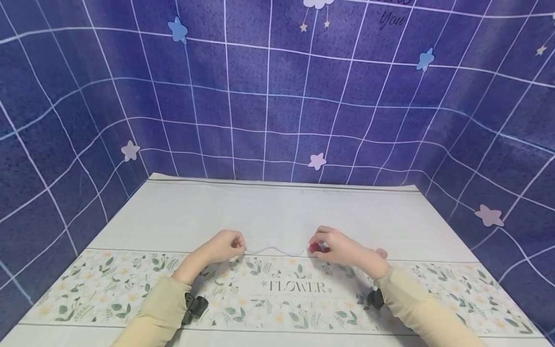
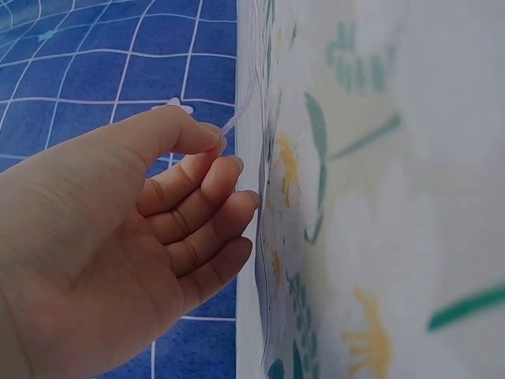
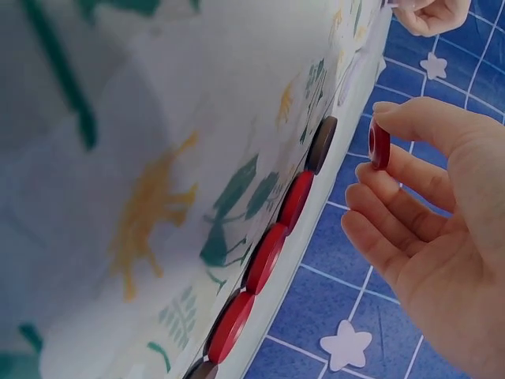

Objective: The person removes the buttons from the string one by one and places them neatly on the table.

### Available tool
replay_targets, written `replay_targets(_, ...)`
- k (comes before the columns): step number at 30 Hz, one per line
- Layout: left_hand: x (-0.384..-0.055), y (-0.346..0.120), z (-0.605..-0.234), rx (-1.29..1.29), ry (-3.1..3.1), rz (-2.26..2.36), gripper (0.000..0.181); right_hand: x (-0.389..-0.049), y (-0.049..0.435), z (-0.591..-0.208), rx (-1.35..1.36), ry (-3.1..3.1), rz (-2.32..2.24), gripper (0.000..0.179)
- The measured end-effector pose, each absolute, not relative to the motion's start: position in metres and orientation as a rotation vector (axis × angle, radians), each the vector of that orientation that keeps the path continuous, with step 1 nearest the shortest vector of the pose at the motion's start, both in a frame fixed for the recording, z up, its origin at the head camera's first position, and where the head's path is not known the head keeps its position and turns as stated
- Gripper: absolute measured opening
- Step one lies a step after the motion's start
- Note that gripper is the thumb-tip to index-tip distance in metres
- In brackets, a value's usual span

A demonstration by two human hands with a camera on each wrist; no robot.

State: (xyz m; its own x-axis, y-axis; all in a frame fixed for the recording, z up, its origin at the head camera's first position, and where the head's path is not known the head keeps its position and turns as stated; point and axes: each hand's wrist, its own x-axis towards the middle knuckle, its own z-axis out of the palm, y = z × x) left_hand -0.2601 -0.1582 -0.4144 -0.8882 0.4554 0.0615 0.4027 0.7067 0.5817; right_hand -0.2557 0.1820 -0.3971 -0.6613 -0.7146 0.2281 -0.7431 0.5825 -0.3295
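My left hand [image 1: 223, 246] pinches one end of a thin pale lilac string [image 1: 273, 248] between thumb and index finger. The string runs in a loose wave over the cloth towards my right hand [image 1: 336, 246], and its far end lies close to those fingertips. In the right wrist view, the right thumb and index finger hold a small red disc [image 3: 379, 144] on edge, with a paler spot on its face. Below that hand, a row of flat round discs lies on the cloth, among them a red disc [image 3: 265, 259] and a dark brown disc [image 3: 321, 144].
A white tablecloth [image 1: 277, 207] with a flowered band [image 1: 243, 308] covers the table. A brownish-pink disc [image 1: 381, 252] shows beyond the right forearm. Blue gridded curtains [image 1: 269, 111] with stars stand behind and on both sides.
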Motion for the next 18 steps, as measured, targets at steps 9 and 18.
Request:
replay_targets(9,-0.2612,-0.1585,-0.4161,0.699,2.825,0.921,0.004,-0.2558,0.1752,-0.3994,1.276,-2.733,0.592,0.024)
replay_targets(18,-0.2598,-0.1586,-0.4164,0.661,2.825,0.914,0.004,-0.2578,0.1723,-0.4028,1.294,-2.751,0.564,0.026)
